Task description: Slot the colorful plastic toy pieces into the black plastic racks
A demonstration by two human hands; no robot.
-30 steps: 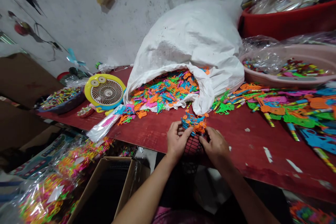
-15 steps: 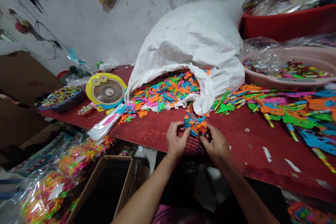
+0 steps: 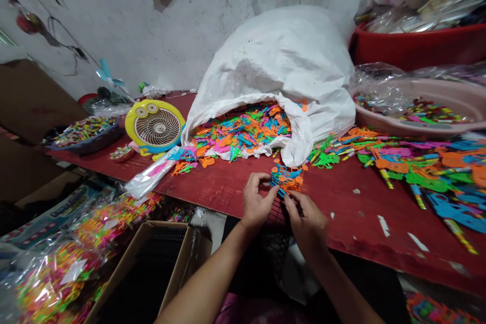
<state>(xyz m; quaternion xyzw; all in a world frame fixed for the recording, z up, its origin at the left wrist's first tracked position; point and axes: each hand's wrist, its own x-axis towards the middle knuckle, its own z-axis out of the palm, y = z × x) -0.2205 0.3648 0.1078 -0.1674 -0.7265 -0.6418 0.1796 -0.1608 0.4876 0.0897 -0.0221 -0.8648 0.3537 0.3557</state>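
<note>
A small cluster of blue and orange plastic toy pieces [image 3: 288,178] with round ends stands at the table's front edge. My left hand [image 3: 259,203] grips its left side, with the thumb at the near lower edge. My right hand [image 3: 307,218] is closed at the lower right of the cluster, thumb and fingertips drawn together; what lies between those fingertips is too small to make out. Just below the cluster, between my hands, a black wire grid [image 3: 277,214] shows, partly covered. Behind the hands, a white sack [image 3: 273,55] lies open, spilling similar colourful plastic pieces [image 3: 243,129].
A yellow fan [image 3: 157,126] and a plastic sleeve [image 3: 152,177] are left of the sack. Plastic pieces with striped sticks [image 3: 402,159] spread rightward below a pink basin [image 3: 421,121]. An open carton [image 3: 182,258] of black items and filled clear bags [image 3: 64,268] stand lower left.
My right hand has moved from the cluster's right side to its near lower edge, fingers drawing together. My left hand stays at the left side. The view has shifted slightly.
</note>
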